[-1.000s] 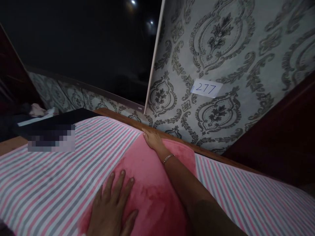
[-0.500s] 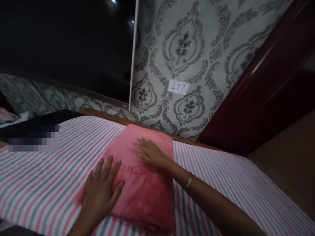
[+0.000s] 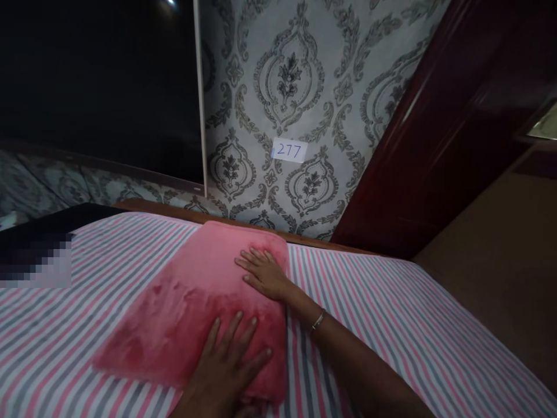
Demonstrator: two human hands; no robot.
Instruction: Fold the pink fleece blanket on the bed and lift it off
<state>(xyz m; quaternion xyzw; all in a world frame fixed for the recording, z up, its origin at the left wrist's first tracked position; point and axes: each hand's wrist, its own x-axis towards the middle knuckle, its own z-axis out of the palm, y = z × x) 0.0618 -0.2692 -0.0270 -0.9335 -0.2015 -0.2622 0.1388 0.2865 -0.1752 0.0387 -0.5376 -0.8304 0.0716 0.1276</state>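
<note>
A folded pink plush cloth (image 3: 187,302) lies flat on a surface covered with a pink, grey and white striped sheet (image 3: 383,313). My left hand (image 3: 226,366) rests palm down on the cloth's near right corner, fingers spread. My right hand (image 3: 261,273) lies flat on the cloth's right side near its far edge, fingers apart; a thin bracelet sits on that wrist. Neither hand grips anything.
A patterned grey wall (image 3: 296,104) with a paper label "277" (image 3: 289,151) stands behind the surface. A dark window or screen (image 3: 96,87) fills the upper left. A dark red wooden panel (image 3: 448,128) and brown floor (image 3: 500,255) lie to the right. A black object (image 3: 52,223) sits at far left.
My left hand slid from the cloth's left side to its near right corner. My right hand drew back slightly along the right side. The view shifted right.
</note>
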